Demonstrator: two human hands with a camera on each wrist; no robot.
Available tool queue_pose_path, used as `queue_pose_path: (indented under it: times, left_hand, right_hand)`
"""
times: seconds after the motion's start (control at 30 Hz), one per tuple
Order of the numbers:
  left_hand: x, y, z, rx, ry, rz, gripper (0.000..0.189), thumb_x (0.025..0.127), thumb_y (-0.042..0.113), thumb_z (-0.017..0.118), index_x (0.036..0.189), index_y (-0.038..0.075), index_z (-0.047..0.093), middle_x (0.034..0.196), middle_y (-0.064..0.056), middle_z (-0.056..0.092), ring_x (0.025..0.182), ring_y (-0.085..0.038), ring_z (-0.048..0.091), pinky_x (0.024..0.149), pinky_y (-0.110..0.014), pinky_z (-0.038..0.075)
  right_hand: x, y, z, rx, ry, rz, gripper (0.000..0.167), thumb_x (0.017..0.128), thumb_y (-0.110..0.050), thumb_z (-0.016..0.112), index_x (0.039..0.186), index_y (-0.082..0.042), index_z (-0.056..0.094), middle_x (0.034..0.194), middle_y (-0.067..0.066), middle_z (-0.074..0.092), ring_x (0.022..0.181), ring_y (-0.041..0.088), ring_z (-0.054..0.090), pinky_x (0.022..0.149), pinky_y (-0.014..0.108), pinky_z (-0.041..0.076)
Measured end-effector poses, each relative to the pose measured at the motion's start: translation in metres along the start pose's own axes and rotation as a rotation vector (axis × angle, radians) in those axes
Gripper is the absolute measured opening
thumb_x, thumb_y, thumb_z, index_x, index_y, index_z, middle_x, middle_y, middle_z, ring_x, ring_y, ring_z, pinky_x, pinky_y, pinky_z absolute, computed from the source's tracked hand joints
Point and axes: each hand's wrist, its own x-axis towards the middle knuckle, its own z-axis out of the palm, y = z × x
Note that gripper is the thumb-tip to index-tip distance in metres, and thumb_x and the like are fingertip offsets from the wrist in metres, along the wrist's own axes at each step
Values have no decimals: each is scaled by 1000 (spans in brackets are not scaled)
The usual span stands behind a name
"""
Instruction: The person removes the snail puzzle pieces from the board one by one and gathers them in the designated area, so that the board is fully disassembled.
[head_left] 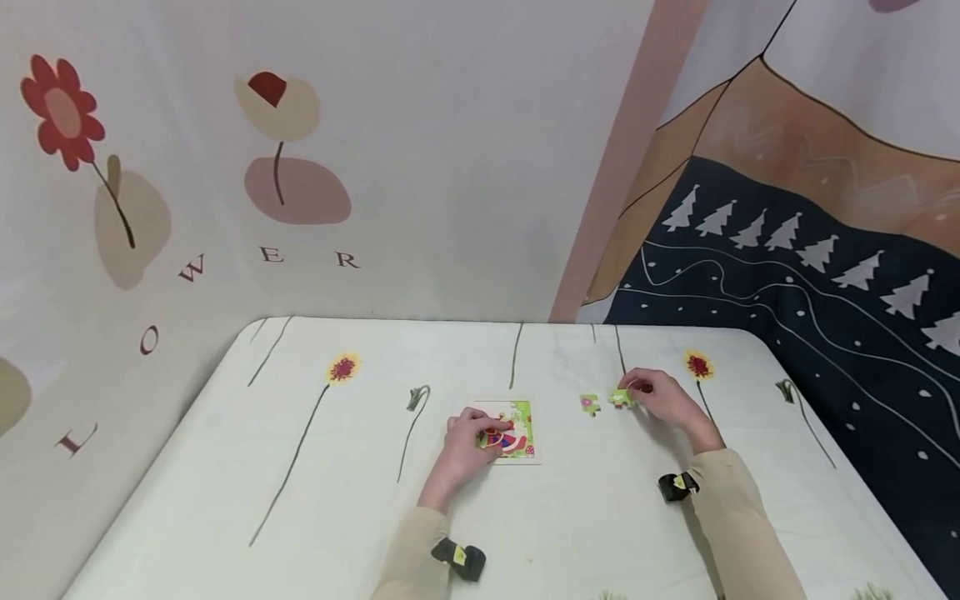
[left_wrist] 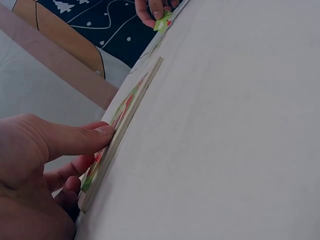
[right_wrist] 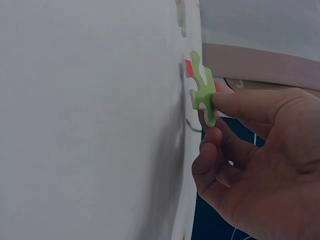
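Note:
On the white cloth lies a square picture puzzle [head_left: 519, 440] in a pale wooden tray [left_wrist: 127, 117], with red, blue and green artwork. My left hand [head_left: 467, 440] rests on its left side, thumb and index finger reaching over the picture. In the left wrist view, the thumb [left_wrist: 82, 140] touches the puzzle near the tray's edge. Off to the right, my right hand [head_left: 663, 397] pinches a green puzzle piece [right_wrist: 203, 87] with a red patch, held above the cloth in the right wrist view. A second loose piece [head_left: 590, 404], green with pink, lies left of it.
The white table cover [head_left: 570, 525] carries printed flowers and stems. Behind it hangs a pale cloth [head_left: 450, 167] with flower prints and letters. A dark cloth with white trees [head_left: 780, 267] hangs at the right. Each wrist wears a small black camera [head_left: 468, 562].

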Motion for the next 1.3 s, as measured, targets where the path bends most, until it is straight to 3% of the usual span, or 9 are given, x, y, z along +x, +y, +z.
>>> queue_pose_path:
  times: [0.37, 0.7, 0.83, 1.07, 1.3]
  left_hand:
    - [0, 3, -1, -2, 1, 4, 32, 78, 1, 75, 109, 8, 73, 113, -10, 50, 103, -31, 39, 84, -45, 39]
    - [1, 6, -1, 13, 1, 12, 31, 78, 0, 75, 109, 8, 73, 111, -9, 51, 103, -31, 39, 84, -45, 39]
    - [1, 8, -1, 35, 17, 7, 32, 77, -1, 75, 107, 8, 73, 109, -8, 51, 103, -31, 39, 84, -47, 39]
    - [2, 12, 3, 90, 50, -13, 29, 77, -1, 75, 105, 7, 73, 105, -7, 54, 102, -31, 41, 83, -47, 37]
    - [2, 15, 10, 115, 61, 13, 26, 77, -2, 75, 101, 7, 74, 100, -7, 54, 98, -31, 42, 84, -52, 34]
  right_hand:
    - [4, -2, 4, 1, -65, 34, 12, 91, 2, 58, 97, -2, 67, 96, 11, 63, 86, 25, 53, 81, 43, 43]
    - [5, -5, 0, -1, -45, 67, 11, 93, -3, 57, 101, 0, 65, 94, 10, 62, 88, 26, 56, 77, 39, 44]
    - [6, -10, 1, 7, -17, 44, 12, 93, -4, 58, 102, 1, 65, 96, 12, 62, 87, 27, 57, 76, 39, 45]
    - [4, -28, 8, 39, -9, -100, 12, 91, -5, 58, 98, 2, 64, 89, 10, 62, 80, 25, 56, 68, 34, 44]
    - [12, -43, 26, 85, -71, -41, 12, 92, -4, 60, 102, 3, 64, 90, 9, 61, 82, 24, 57, 66, 33, 46]
